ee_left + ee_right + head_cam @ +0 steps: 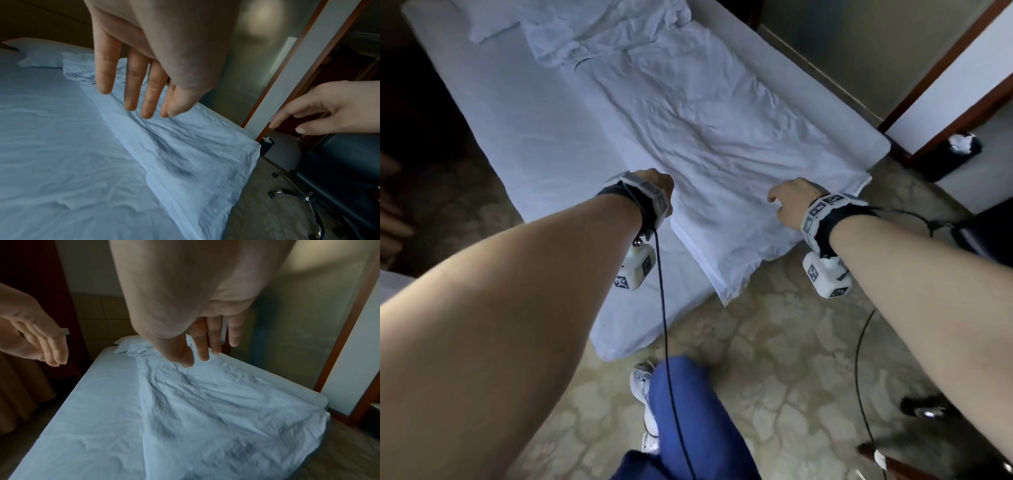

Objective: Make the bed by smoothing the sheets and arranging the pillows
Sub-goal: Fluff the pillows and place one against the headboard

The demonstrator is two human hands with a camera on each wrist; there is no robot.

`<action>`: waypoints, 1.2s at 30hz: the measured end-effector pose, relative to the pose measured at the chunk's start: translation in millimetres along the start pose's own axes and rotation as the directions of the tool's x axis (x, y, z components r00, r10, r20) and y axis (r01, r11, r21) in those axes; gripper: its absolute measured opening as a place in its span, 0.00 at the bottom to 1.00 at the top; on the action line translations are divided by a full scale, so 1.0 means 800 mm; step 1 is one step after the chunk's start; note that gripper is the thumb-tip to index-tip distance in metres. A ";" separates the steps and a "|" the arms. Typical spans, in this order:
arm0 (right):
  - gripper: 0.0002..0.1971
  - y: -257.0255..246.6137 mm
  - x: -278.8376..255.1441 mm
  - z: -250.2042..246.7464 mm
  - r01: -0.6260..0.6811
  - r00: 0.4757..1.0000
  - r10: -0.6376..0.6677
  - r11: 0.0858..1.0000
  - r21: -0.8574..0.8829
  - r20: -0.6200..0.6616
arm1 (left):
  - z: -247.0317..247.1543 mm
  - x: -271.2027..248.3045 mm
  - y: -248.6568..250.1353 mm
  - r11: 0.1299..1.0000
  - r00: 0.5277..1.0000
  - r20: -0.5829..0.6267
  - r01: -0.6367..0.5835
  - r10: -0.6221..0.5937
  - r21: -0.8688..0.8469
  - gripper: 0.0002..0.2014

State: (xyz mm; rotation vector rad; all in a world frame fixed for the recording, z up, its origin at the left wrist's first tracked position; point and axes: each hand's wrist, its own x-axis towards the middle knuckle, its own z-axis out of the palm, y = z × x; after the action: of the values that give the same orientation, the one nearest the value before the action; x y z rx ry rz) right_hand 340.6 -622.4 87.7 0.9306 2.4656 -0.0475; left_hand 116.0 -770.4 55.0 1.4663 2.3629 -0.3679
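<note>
A crumpled white top sheet lies lengthwise on the right half of the bed, and its near end hangs over the foot. A white pillow lies at the head, far left. My left hand hovers over the sheet's near left edge with straight, spread fingers and holds nothing. My right hand hovers over the near right part of the sheet, fingers relaxed and empty. The left wrist view shows the sheet just below both hands.
A black waste bin stands beyond the bed's right foot corner by a wood-framed wall panel. A dark wheeled office chair is on the right. Patterned carpet lies below, with my blue trouser leg and camera cables.
</note>
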 end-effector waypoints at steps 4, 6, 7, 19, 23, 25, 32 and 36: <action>0.23 0.054 0.007 0.041 0.051 0.998 -0.049 0.996 0.066 -0.040 | 0.024 -0.004 0.059 0.999 1.000 0.015 0.021 -0.020 -0.050 0.13; 0.26 0.077 0.026 0.058 0.088 0.994 -0.081 0.991 0.100 -0.071 | 0.038 0.007 0.092 0.997 0.999 -0.012 0.034 -0.035 -0.076 0.16; 0.28 0.088 0.039 0.069 0.117 0.990 -0.107 0.986 0.115 -0.090 | 0.048 0.016 0.111 0.995 0.998 -0.039 0.045 -0.049 -0.093 0.18; 0.60 0.214 0.300 0.363 0.416 0.839 -0.452 0.892 -0.178 -0.303 | 0.315 0.252 0.371 0.951 0.931 -0.281 0.155 -0.231 -0.268 0.57; 0.52 0.213 0.364 0.464 0.497 0.787 -0.541 0.840 -0.216 -0.295 | 0.405 0.291 0.389 0.944 0.913 -0.296 0.207 -0.280 -0.256 0.64; 0.49 0.210 0.376 0.488 0.504 0.757 -0.562 0.827 -0.250 -0.333 | 0.429 0.306 0.389 0.952 0.911 -0.308 0.210 -0.273 -0.224 0.63; 0.63 0.206 0.386 0.510 0.486 0.740 -0.569 0.821 -0.299 -0.359 | 0.451 0.328 0.394 0.956 0.891 -0.348 0.284 -0.291 -0.074 0.39; 0.52 0.202 0.388 0.513 0.444 0.739 -0.560 0.823 -0.355 -0.374 | 0.445 0.325 0.396 0.966 0.898 -0.357 0.248 -0.257 -0.071 0.31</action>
State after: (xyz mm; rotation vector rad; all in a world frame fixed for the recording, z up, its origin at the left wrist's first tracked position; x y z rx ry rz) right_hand 424.2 -392.4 -392.5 0.1332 3.0161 0.3276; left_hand 345.0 -559.3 -389.1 1.3088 2.8550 -0.1331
